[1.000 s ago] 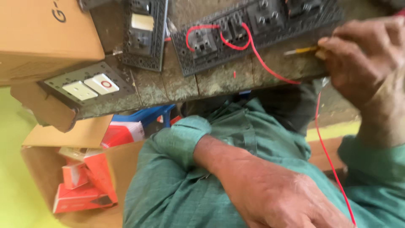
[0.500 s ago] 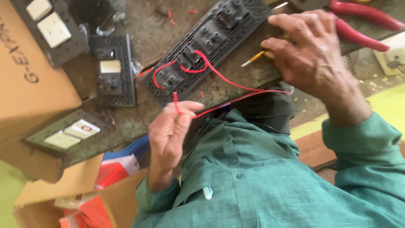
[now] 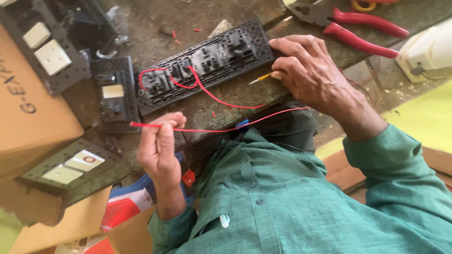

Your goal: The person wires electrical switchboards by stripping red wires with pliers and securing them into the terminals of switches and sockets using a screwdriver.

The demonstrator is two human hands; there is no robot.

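Red wire (image 3: 197,129) pinched in our left hand (image 3: 157,146) at centre-left; right hand (image 3: 313,75) grips a yellow screwdriver (image 3: 260,78) against the black switch plate (image 3: 207,63) on the desk (image 3: 141,33). Wiring step, we judge; next needs the wire end fed to a terminal

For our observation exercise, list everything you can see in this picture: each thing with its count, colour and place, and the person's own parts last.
long black switch panel: one, black, bench centre, red wire loops on it
loose red wire: one, red, stretched between both hands
small black switch module: one, black, left of the panel
black plates with white switches: two, upper left and lower left
red-handled pliers: one, top right
brown cardboard box: one, far left
white plastic casing: one, right edge
thin yellow-handled tool: one, under the right hand
worn wooden bench: one, grey-brown
green shirt: one, bottom
left hand: pinches the wire
right hand: rests at the panel's end
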